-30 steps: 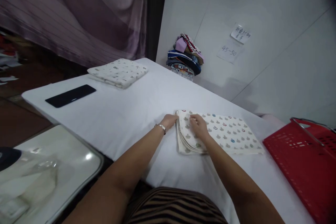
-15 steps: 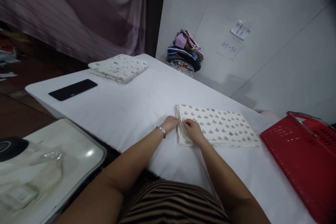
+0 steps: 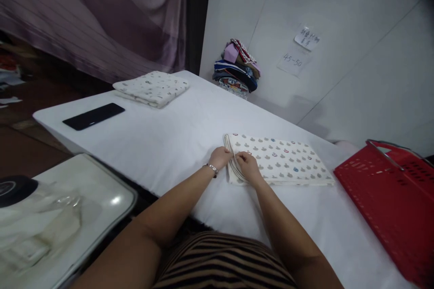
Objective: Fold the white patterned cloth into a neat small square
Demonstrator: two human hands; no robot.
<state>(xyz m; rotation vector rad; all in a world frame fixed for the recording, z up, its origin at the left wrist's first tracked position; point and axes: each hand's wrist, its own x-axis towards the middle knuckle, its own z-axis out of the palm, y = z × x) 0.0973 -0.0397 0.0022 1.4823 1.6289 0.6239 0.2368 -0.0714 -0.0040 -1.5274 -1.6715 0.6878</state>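
Observation:
A folded white cloth (image 3: 288,158) with a grey, blue and red print lies flat on the white-covered table (image 3: 176,131) before me. At its left end, where the folded layers show, both my hands meet. My left hand (image 3: 221,157), with a bracelet at the wrist, pinches the edge of the layers from the left. From the right, my right hand (image 3: 249,166) lies on the cloth with its fingers curled in a pinch on the same layered edge. The fingertips of the two hands are close together.
A second folded printed cloth (image 3: 152,88) and a black phone (image 3: 94,116) lie on the table's far left. A red basket (image 3: 386,207) stands at the right. Against the wall is a stack of folded clothes (image 3: 235,70). A pale glossy surface (image 3: 101,180) is at lower left.
My left hand has shifted slightly along the layered edge, its fingers closer to those of my right hand. The cloth lies as before; the view has turned very slightly.

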